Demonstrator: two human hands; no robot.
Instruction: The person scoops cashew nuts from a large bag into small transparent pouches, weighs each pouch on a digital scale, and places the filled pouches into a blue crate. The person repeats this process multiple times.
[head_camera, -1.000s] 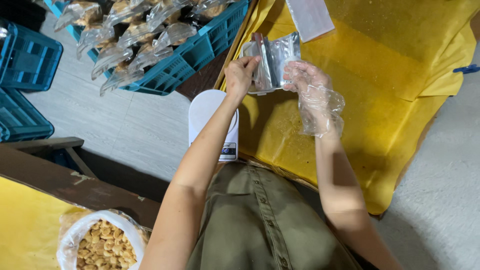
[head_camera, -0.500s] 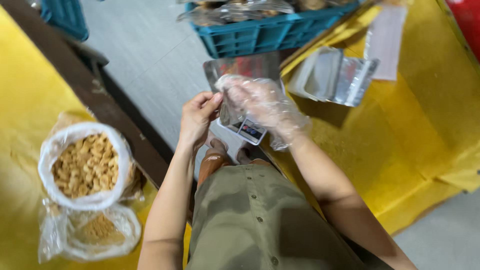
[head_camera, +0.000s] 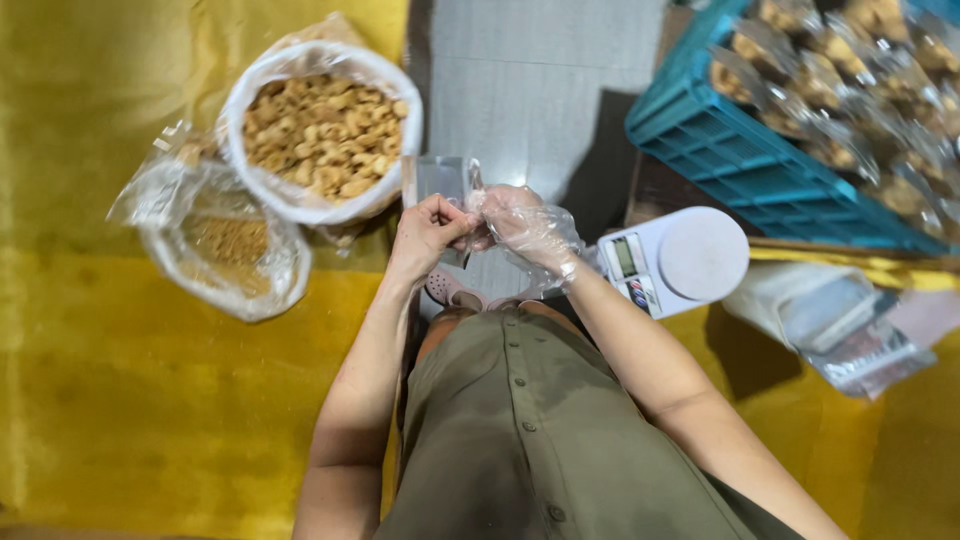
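Snack bag sits wide open on my far left, and I reckon an elbow bump tips it. My left hand and gloved right hand pinch the pouch at its mouth between them; that loose glove could slip. Scale hangs near the table edge.

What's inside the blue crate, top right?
The blue crate holds many clear packets of brownish snack pieces, piled in rows. Whatever is under the top layer, and the crate floor, is covered.
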